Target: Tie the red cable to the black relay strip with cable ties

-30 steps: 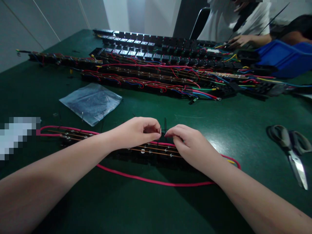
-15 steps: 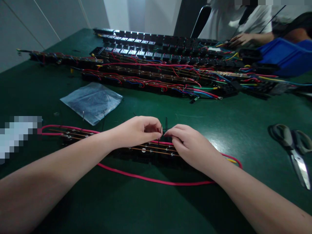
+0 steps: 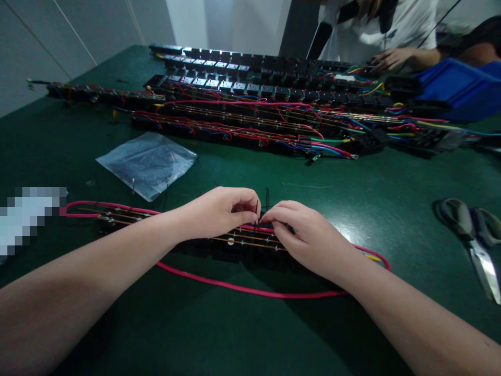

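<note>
Over the power strip (image 3: 242,248), which lies back up with thin copper bars along it, my two hands meet. A thin black cable tie (image 3: 256,208) stands at the fingertips of my left hand (image 3: 219,211), which is closed in a pinch on it. From the other side my right hand (image 3: 301,230) pinches low on the same tie, its fingertips partly hidden. A thick red cable (image 3: 235,286) runs along the strip and loops out in front of it. Another black tie (image 3: 267,196) sticks up just behind my fingers.
Scissors (image 3: 467,235) lie at the right. Behind the strip is a clear plastic bag (image 3: 148,162). Several wired power strips (image 3: 219,125) stretch across the back, beside a blue bin (image 3: 462,86). A co-worker's hand (image 3: 391,58) is at the far right.
My right fingertips have shifted slightly left and down, closer to my left fingers. The co-worker beyond the strips has moved; the strip and cable stay in place.
</note>
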Demonstrator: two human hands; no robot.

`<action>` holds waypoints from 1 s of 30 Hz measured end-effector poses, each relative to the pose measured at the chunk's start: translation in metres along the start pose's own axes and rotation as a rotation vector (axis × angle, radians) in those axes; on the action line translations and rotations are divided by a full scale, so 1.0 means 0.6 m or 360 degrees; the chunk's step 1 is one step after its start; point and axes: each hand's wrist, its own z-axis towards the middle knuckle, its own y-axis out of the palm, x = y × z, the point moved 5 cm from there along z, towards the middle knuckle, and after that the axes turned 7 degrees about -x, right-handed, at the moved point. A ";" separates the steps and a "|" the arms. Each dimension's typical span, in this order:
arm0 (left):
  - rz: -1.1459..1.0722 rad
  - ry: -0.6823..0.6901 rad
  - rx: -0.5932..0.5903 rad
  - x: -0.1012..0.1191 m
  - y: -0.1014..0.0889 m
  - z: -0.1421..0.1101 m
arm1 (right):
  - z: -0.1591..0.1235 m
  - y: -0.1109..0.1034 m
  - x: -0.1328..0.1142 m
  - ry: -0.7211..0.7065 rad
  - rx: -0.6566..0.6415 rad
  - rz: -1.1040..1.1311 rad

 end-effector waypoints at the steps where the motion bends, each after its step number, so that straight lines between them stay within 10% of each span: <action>1: -0.0007 -0.0006 -0.0008 0.000 0.000 0.000 | 0.000 0.000 0.000 -0.0002 -0.0004 0.0001; 30: -0.0300 -0.0026 0.0183 -0.005 -0.006 -0.003 | 0.001 0.002 0.000 -0.0001 -0.0009 0.0012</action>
